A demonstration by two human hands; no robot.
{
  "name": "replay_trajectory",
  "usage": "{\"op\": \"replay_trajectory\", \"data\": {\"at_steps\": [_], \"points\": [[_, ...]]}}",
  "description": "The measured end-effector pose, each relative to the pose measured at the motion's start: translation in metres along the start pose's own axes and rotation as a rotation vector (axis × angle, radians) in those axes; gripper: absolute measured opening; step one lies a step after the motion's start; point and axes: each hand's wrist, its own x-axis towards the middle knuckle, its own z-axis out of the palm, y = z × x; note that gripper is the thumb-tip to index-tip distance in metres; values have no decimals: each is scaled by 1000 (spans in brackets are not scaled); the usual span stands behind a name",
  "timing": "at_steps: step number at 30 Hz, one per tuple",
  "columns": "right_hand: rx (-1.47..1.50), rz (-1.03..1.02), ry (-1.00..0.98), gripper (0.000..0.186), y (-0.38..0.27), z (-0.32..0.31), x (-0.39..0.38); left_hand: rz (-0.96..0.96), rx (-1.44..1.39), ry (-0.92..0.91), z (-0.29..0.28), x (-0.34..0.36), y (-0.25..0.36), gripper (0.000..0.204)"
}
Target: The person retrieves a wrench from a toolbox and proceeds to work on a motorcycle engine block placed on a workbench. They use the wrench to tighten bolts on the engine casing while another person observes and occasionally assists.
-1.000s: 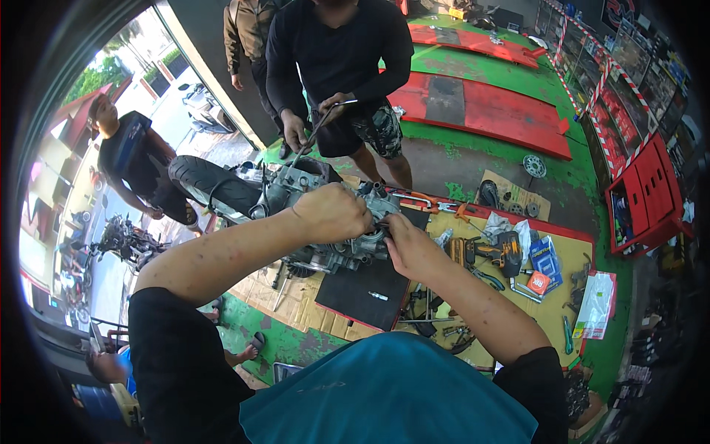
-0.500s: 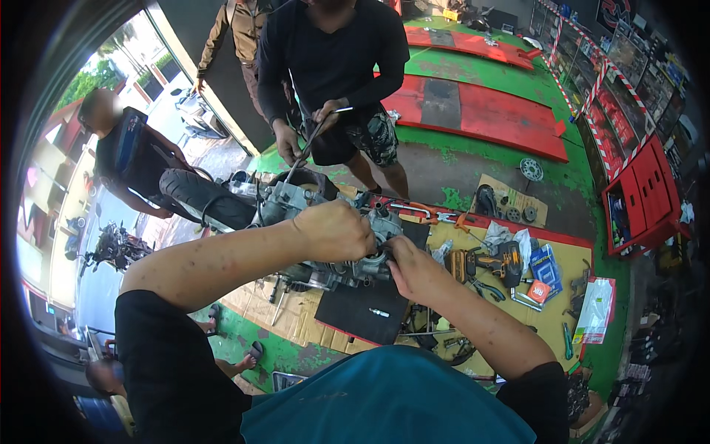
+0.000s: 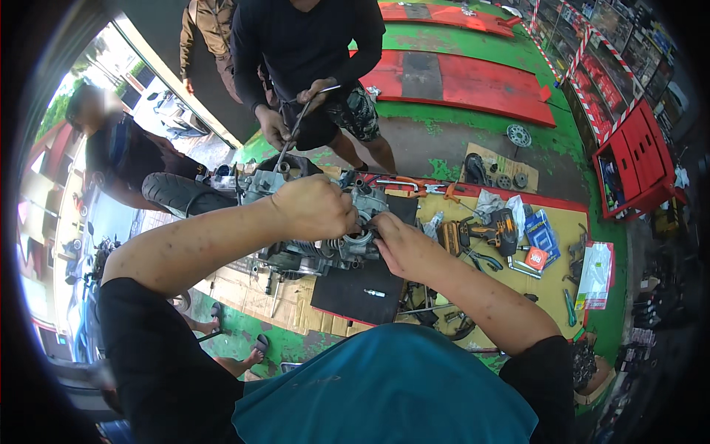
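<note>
Hands at work over a partly stripped engine, viewed from above. The left hand point(image 3: 318, 209) is laid over the top of the engine point(image 3: 296, 259), its back uppermost and its fingers curled inward as in a fist; the fingertips are hidden, so how tightly it is closed, and whether anything is gripped, cannot be told. The right hand point(image 3: 398, 243) is brought in from the opposite side, fingers bent and gathered at the rim of a round opening point(image 3: 360, 240) in the engine. Its fingertips are partly concealed, and neither its degree of closure nor any held part can be made out. The two hands are set close together, with the opening between them. The engine is situated beneath and just beyond the hands, extending to the left under the left forearm. A black mat point(image 3: 347, 296) is seen on the near side, with a small metal part point(image 3: 374, 293) resting on it. To the right, a cordless drill point(image 3: 481, 232) and pliers point(image 3: 484, 260) are placed. Across the engine, a slender metal bar point(image 3: 297, 127) is held by a co-worker's hands point(image 3: 272, 129).
</note>
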Motion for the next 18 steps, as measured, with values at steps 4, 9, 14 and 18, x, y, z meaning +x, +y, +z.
{"op": "replay_trajectory", "data": {"at_steps": [4,9,14,18], "points": [[17,14,22,33,-3,-2,2,-141,-108,-164,-12,5,7,33],[277,124,169,29,-17,-3,2,-461,-120,-191,-29,6,28,28],[414,201,302,29,8,1,13,-938,-229,65,-70,-16,52,27],[140,160,132,20,-22,-22,27,-1391,-727,584,-54,-58,96,25]]}}
